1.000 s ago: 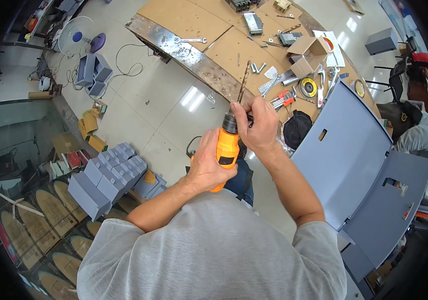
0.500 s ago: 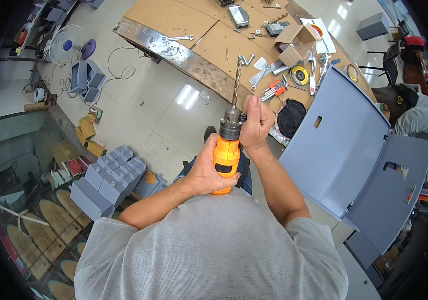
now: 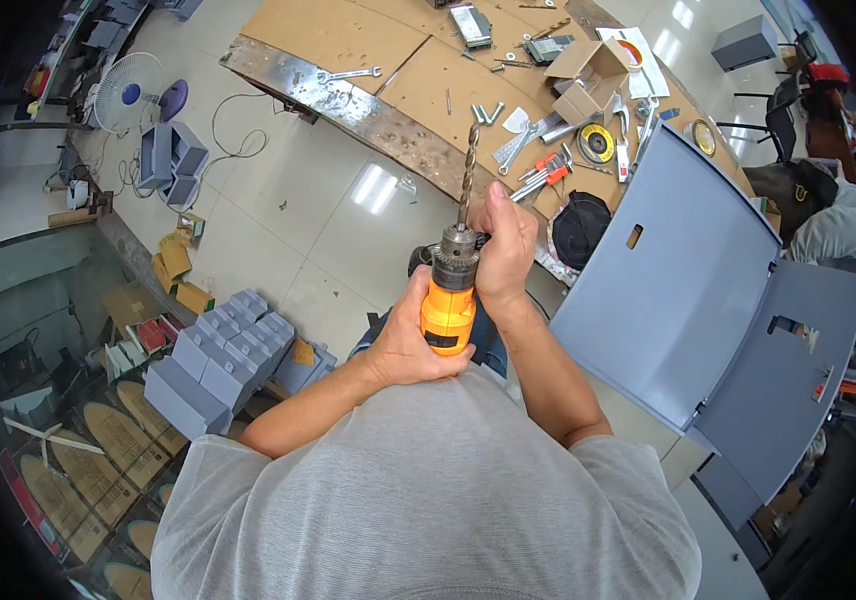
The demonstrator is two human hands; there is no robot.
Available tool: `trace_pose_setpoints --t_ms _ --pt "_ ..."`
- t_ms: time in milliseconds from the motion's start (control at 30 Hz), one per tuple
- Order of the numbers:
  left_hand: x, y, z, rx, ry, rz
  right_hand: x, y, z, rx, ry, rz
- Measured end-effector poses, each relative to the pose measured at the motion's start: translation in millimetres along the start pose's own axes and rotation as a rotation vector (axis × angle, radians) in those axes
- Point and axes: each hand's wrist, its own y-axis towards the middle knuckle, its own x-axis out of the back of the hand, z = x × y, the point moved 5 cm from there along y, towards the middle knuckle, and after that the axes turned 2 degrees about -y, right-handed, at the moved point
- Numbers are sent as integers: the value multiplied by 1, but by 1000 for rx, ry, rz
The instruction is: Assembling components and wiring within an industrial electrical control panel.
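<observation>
An orange power drill [image 3: 450, 318] is held against my front, its long twist bit [image 3: 469, 178] pointing away from me toward the workbench. My left hand [image 3: 403, 335] wraps around the drill's orange body from the left. At the right side of the toothed metal chuck [image 3: 456, 255], my right hand [image 3: 506, 243] is closed with the thumb up. It grips a small chuck key [image 3: 482, 239], whose dark end shows against the chuck; the rest is hidden in the fingers.
Ahead stands a cardboard-covered workbench [image 3: 333, 45] with a wrench [image 3: 350, 73], hex keys [image 3: 545, 172], a cutting disc [image 3: 596, 144] and an open carton [image 3: 588, 78]. A large grey metal cabinet [image 3: 663, 290] is at right, grey boxes [image 3: 223, 350] and a fan [image 3: 130, 92] at left. Another person [image 3: 838, 225] is far right.
The drill and both hands have shifted slightly toward me and left. My right thumb has tipped a little left, and the chuck key's end is less visible. The view has moved slightly.
</observation>
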Motion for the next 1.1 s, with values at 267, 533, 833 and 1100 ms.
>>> trace_pose_setpoints --t_ms 267,533,833,1100 --pt "-1 1 -1 -60 69 19 4 3 -17 -248 119 118" --pt "-2 -2 1 -56 10 59 10 7 -25 -386 58 279" --pt "10 8 26 113 -79 -143 -13 23 -8 -28 -448 113" --pt "33 3 41 193 -349 -485 42 97 -109 -82 -604 -181"
